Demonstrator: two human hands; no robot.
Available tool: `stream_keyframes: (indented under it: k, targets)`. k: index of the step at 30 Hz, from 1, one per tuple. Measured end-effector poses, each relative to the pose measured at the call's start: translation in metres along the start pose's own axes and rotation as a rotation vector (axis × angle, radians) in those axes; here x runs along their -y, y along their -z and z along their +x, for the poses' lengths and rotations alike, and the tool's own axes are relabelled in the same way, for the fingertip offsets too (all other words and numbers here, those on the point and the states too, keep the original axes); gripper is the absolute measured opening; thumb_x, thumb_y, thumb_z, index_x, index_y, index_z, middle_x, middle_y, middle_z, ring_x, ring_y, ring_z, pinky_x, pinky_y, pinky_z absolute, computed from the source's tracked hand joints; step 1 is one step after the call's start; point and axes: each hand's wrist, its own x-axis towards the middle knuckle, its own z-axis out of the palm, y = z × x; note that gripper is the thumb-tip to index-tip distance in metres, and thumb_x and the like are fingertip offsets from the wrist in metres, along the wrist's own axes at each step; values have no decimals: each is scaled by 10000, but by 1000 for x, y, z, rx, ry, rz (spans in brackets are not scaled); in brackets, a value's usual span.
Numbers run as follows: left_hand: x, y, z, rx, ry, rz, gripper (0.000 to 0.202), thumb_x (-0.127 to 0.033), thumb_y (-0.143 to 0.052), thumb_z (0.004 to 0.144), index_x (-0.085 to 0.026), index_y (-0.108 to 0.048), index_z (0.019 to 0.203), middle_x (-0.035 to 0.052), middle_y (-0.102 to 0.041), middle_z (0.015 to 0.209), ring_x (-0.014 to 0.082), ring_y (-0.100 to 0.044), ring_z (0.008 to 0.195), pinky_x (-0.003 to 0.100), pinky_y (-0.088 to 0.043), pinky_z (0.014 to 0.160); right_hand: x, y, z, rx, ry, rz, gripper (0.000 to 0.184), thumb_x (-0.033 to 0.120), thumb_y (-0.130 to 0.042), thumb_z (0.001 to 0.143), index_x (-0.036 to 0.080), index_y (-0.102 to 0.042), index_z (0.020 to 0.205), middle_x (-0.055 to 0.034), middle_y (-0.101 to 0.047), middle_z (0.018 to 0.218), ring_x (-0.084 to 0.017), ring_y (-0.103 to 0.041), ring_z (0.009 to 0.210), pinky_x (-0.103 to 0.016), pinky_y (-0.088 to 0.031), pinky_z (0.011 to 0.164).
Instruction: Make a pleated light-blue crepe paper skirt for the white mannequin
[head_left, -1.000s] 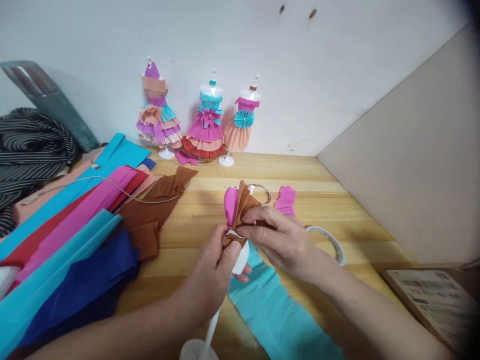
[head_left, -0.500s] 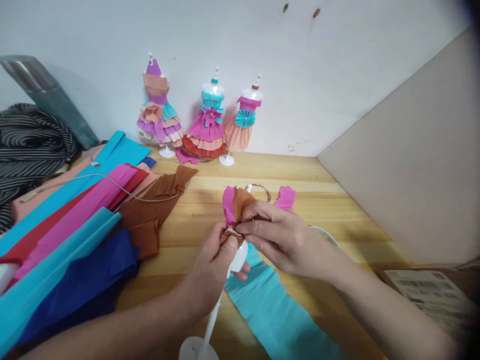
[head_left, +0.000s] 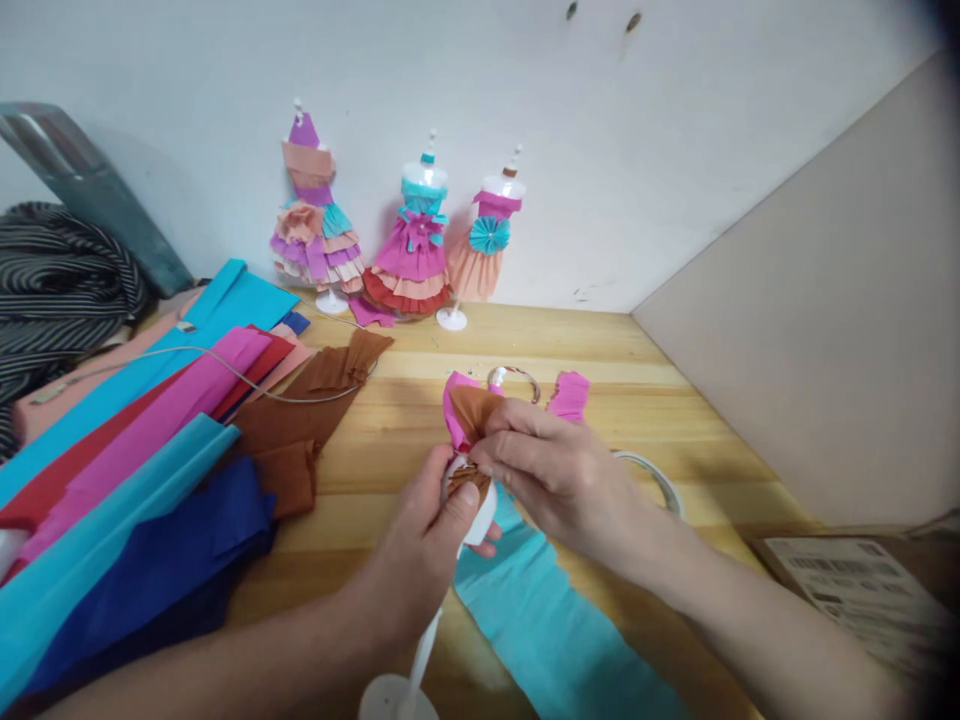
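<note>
My left hand (head_left: 427, 525) is closed round a small white mannequin (head_left: 480, 520), tilted on its thin stem with the round base (head_left: 394, 697) toward me. Its thumb presses on pleated brown crepe paper (head_left: 466, 478) at the waist. My right hand (head_left: 559, 460) pinches the brown crepe paper from the other side, fingertips close to the left thumb. Past the fingers, a brown flap (head_left: 474, 408) and a pink crepe paper piece (head_left: 455, 400) stick up. Beneath the hands lies a turquoise crepe strip (head_left: 555, 610) on the wooden table (head_left: 352, 555).
Three dressed mannequins (head_left: 409, 250) stand by the wall. Folded crepe papers (head_left: 142, 440) and a thin cable (head_left: 247, 380) cover the left side. A tape roll (head_left: 660, 480), a pink scrap (head_left: 570, 396) and a small ring (head_left: 525, 375) lie right of centre. A cardboard box (head_left: 862, 590) is at right.
My right fingers have drawn slightly in on the brown paper, and its upright flap has spread toward the left over the pink piece. More brown pleats show above my left thumb.
</note>
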Motion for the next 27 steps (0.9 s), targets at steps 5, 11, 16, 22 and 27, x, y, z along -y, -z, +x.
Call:
stream_keyframes:
  k: [5,11,16,22,27]
  targets:
    - [-1,0,-1,31,2,-14,350,-440,-562,819,-165,-510,1029,21,-578,818,164,-635,701,308,-556,643,2,-3,-6,-1,-24,-61,195,100,-466,898,168,-592,764,-45,-496,827,-125,-500,664,-239,-417,531]
    - [-9,-1,4,-30,123,-100,517,-583,-654,703,-170,-502,974,-8,-597,701,169,-646,583,308,-553,576,2,-13,-10,-65,29,-132,136,132,-457,912,167,-588,900,-57,-526,836,-141,-523,679,-239,-426,515]
    - [-11,-1,7,-78,199,-236,463,-508,-689,689,-179,-521,968,-12,-626,678,155,-635,531,299,-555,545,9,-15,-4,-58,24,-184,203,131,-395,932,161,-585,867,-50,-549,793,-120,-517,591,-230,-425,470]
    - [-15,1,12,-106,260,-316,271,-339,-556,781,-165,-546,988,14,-657,643,159,-619,496,264,-522,478,7,-13,-5,-34,182,-344,262,86,-367,932,84,-593,1064,-154,-665,978,-195,-653,853,-282,-548,639]
    - [-16,6,16,50,237,-358,340,-408,-412,827,-114,-579,869,70,-642,522,177,-604,473,257,-493,466,4,-17,-23,-339,157,-5,286,36,-468,864,156,-597,1089,-115,-667,1015,-172,-659,896,-267,-545,695]
